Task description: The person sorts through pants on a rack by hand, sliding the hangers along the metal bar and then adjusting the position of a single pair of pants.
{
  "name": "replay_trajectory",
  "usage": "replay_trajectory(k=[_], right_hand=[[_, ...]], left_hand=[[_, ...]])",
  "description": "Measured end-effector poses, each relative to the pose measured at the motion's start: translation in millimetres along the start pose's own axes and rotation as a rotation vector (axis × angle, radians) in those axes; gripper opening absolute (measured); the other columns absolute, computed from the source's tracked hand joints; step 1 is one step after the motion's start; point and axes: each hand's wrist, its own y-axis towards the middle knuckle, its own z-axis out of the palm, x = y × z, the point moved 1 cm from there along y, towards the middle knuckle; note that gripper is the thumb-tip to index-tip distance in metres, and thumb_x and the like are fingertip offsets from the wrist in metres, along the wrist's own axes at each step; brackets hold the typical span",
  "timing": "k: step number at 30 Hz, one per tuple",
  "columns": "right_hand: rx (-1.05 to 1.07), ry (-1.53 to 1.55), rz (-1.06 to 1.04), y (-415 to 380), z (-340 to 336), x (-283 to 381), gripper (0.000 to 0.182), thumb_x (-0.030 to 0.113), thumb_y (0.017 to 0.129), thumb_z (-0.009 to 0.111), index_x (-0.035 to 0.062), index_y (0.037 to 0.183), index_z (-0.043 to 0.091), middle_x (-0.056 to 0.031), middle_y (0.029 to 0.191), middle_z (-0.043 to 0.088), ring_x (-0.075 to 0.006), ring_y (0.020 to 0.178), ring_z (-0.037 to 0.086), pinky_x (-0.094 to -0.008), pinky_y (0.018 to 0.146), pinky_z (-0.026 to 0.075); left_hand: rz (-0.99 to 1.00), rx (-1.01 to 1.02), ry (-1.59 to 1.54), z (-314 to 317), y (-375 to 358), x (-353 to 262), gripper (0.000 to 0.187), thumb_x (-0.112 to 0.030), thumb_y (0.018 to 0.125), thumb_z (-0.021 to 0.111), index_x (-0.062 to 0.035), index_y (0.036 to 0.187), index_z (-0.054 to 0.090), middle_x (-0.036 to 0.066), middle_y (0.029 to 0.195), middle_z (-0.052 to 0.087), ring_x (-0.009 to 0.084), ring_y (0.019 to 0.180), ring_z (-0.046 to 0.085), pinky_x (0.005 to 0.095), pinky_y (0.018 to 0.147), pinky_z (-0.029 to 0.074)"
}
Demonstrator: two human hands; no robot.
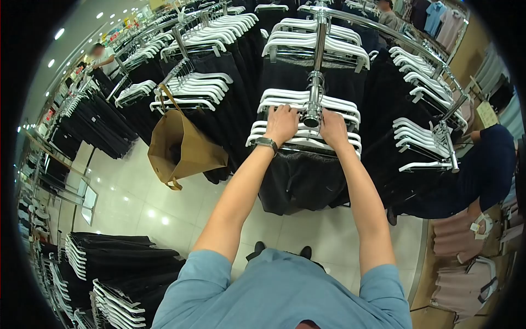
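Both my hands reach forward to a row of white hangers (pixel 350 112) on a chrome rack arm (pixel 314 88). Left of the arm's round end, my left hand (pixel 282 123) has its fingers bent over the hangers. To the right of that end, my right hand (pixel 333 129) is closed over the same row, its fingertips partly hidden. Dark trousers (pixel 301 183) hang from the front hangers, below my hands. Exactly what the fingers grip between the hangers is hard to make out.
A brown paper bag (pixel 186 145) hangs on the neighbouring rack at left. More racks of dark clothes (pixel 98 126) stand around. A person in dark clothing (pixel 485 170) bends at the right. Farther off, another person (pixel 107 60) stands at upper left. Pink garments (pixel 455 236) hang at lower right.
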Motion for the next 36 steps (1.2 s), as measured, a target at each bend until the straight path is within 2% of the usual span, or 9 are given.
replay_trajectory(k=[2, 6, 13, 17, 19, 20, 24, 29, 36], right_hand=[[0.072, -0.046, 0.040, -1, -4, 8, 0.025, 0.021, 0.093, 0.052, -0.0008, 0.103, 0.061, -0.0227, 0.095, 0.066, -0.0407, 0.094, 0.061, -0.0505, 0.087, 0.045], [0.095, 0.053, 0.048, -2, 0, 8, 0.028, 0.024, 0.094, 0.046, 0.0004, 0.098, 0.061, -0.0246, 0.089, 0.065, -0.0438, 0.089, 0.061, -0.0526, 0.081, 0.045], [0.305, 0.294, 0.269, -15, -19, 17, 0.026, 0.029, 0.075, 0.068, 0.0070, 0.089, 0.074, -0.0215, 0.076, 0.066, -0.0399, 0.079, 0.064, -0.0455, 0.074, 0.050], [0.176, 0.242, 0.274, -17, -17, 16, 0.026, 0.028, 0.072, 0.073, 0.0085, 0.089, 0.075, -0.0173, 0.074, 0.068, -0.0351, 0.076, 0.067, -0.0417, 0.070, 0.052], [-0.059, 0.153, 0.101, -18, -10, 10, 0.022, 0.027, 0.072, 0.074, 0.0098, 0.085, 0.075, -0.0159, 0.071, 0.067, -0.0341, 0.073, 0.067, -0.0418, 0.068, 0.052], [-0.175, 0.108, 0.014, -18, -6, 8, 0.020, 0.026, 0.072, 0.074, 0.0104, 0.083, 0.075, -0.0152, 0.069, 0.067, -0.0336, 0.071, 0.067, -0.0418, 0.067, 0.052], [-0.044, -0.021, 0.053, -20, -12, 16, 0.016, 0.023, 0.076, 0.072, 0.0077, 0.080, 0.071, -0.0149, 0.065, 0.065, -0.0346, 0.067, 0.067, -0.0460, 0.064, 0.051], [-0.039, 0.005, 0.023, -15, -9, 14, 0.022, 0.024, 0.086, 0.065, 0.0017, 0.089, 0.061, -0.0200, 0.073, 0.066, -0.0410, 0.071, 0.064, -0.0496, 0.065, 0.050], [0.179, 0.137, 0.024, -14, -18, 17, 0.023, 0.026, 0.079, 0.065, 0.0055, 0.090, 0.068, -0.0189, 0.075, 0.066, -0.0389, 0.081, 0.064, -0.0480, 0.074, 0.049]], left_hand=[[-0.023, -0.015, -0.041, 6, 1, 5, 0.027, -0.025, 0.093, 0.051, -0.0041, 0.095, 0.068, 0.014, 0.100, 0.068, 0.0308, 0.102, 0.061, 0.0480, 0.090, 0.041], [-0.088, 0.089, -0.071, -2, 7, 5, 0.027, -0.025, 0.092, 0.052, -0.0038, 0.093, 0.069, 0.014, 0.097, 0.068, 0.0316, 0.098, 0.060, 0.0470, 0.088, 0.042], [-0.056, 0.074, -0.089, -11, 2, 3, 0.025, -0.024, 0.090, 0.057, -0.0036, 0.082, 0.069, 0.014, 0.087, 0.065, 0.0324, 0.092, 0.058, 0.0463, 0.083, 0.043], [0.040, -0.167, -0.157, -14, -2, 1, 0.017, -0.019, 0.085, 0.064, -0.0036, 0.079, 0.065, 0.011, 0.085, 0.059, 0.0317, 0.086, 0.056, 0.0452, 0.079, 0.041], [0.047, -0.206, -0.166, -18, -1, -1, 0.018, -0.020, 0.085, 0.065, -0.0039, 0.076, 0.062, 0.010, 0.086, 0.058, 0.0306, 0.086, 0.055, 0.0444, 0.077, 0.041], [0.033, -0.191, -0.162, -19, 0, -1, 0.020, -0.021, 0.084, 0.065, -0.0043, 0.074, 0.059, 0.012, 0.082, 0.061, 0.0316, 0.083, 0.058, 0.0435, 0.074, 0.041], [-0.016, 0.018, -0.205, -17, 0, 0, 0.020, -0.022, 0.084, 0.065, -0.0048, 0.075, 0.060, 0.016, 0.072, 0.064, 0.0351, 0.074, 0.063, 0.0437, 0.071, 0.042], [-0.025, 0.097, -0.133, -18, -2, -5, 0.024, -0.025, 0.088, 0.056, -0.0042, 0.083, 0.066, 0.016, 0.080, 0.067, 0.0345, 0.084, 0.063, 0.0466, 0.080, 0.043], [-0.067, 0.198, -0.122, -4, -2, -2, 0.037, -0.032, 0.097, 0.047, -0.0037, 0.092, 0.069, 0.015, 0.096, 0.069, 0.0330, 0.096, 0.062, 0.0482, 0.086, 0.043]])
